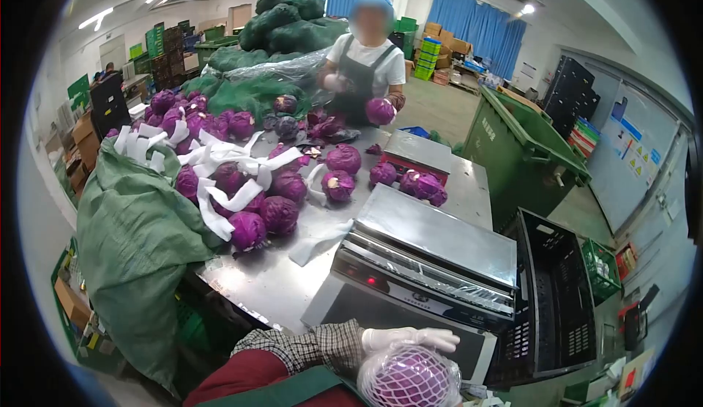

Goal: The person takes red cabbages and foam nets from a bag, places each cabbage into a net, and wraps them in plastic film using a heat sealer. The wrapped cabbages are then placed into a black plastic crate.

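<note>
My left hand (407,338), in a white glove with a checked sleeve behind it, lies with fingers stretched along the top of a red cabbage (410,378). That cabbage sits in a white foam net under clear film, close to the camera at the bottom edge. My right hand is out of view. Just beyond stands a steel wrapping machine (432,260) with a flat plate on top. Several loose red cabbages (280,213) lie on the steel table (271,282), mixed with white foam sleeves (238,198).
A co-worker in an apron (364,63) stands at the table's far end holding a red cabbage (380,110). A green sack (132,238) hangs off the left edge. At right are a green wheeled bin (520,150) and a black crate (553,297).
</note>
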Motion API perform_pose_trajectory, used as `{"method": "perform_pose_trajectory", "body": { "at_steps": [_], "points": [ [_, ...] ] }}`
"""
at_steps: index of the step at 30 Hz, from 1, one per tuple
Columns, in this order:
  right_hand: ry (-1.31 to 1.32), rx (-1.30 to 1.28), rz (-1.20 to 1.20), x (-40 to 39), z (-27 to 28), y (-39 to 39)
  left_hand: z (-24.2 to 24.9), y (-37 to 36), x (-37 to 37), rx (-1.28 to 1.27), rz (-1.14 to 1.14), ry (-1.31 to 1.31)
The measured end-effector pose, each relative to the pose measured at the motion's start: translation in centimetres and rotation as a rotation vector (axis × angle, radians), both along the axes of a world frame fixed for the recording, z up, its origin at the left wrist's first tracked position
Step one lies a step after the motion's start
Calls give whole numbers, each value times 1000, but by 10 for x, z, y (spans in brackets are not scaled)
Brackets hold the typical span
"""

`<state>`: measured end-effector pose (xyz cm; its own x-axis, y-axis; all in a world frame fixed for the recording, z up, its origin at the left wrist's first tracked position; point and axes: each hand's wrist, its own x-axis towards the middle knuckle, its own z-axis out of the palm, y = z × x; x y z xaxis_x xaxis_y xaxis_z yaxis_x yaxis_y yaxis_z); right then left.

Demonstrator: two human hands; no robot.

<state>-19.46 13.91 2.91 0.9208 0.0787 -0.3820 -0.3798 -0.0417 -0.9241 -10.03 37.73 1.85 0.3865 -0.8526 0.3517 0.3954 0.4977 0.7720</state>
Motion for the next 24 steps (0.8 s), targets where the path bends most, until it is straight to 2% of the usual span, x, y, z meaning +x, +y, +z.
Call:
{"method": "perform_pose_trajectory", "body": {
  "at_steps": [2, 3, 4, 5, 7, 8, 10, 11, 12, 14, 16, 18, 20, 22, 23, 24],
  "points": [
    [-72, 4, 5, 7, 1, -17, 15, -13, -2, -83, -381, 423],
    [-131, 5, 12, 11, 4, -27, 15, -21, -3, -77, -325, 470],
    [-215, -1, 25, 15, 9, -39, 10, -37, -10, -295, -453, 715],
    [-346, -4, 67, 16, 21, -45, -7, -44, -12, -300, -404, 793],
    [-546, -75, 230, 18, 73, -47, -26, -75, -10, -121, -285, 950],
    [-773, -334, 462, 32, 83, -58, -43, -93, -8, -163, -199, 958],
    [-932, -714, 426, 51, 89, -78, 9, -130, 17, -2, -76, 913],
    [-944, -629, 406, 65, 97, -101, 35, -148, 28, 82, -20, 889],
    [-983, -540, 389, 85, 105, -124, 44, -168, 43, 15, -2, 908],
    [-964, -348, 300, 124, 107, -187, 73, -192, 54, 46, -76, 683],
    [-502, 271, 101, 154, 113, -233, 86, -210, 58, 209, -27, 421],
    [-410, 492, 47, 184, 104, -287, 81, -202, 56, 141, 130, 271],
    [-334, 394, -115, 237, 56, -353, 59, -170, 54, 99, 297, 207],
    [-291, 327, -211, 266, 33, -358, 34, -136, 39, 254, 636, 327],
    [-291, 342, -190, 298, -7, -375, 22, -120, 26, 276, 729, 390],
    [-349, 199, -212, 323, -53, -389, 16, -107, 14, 283, 838, 442]
  ]
}}
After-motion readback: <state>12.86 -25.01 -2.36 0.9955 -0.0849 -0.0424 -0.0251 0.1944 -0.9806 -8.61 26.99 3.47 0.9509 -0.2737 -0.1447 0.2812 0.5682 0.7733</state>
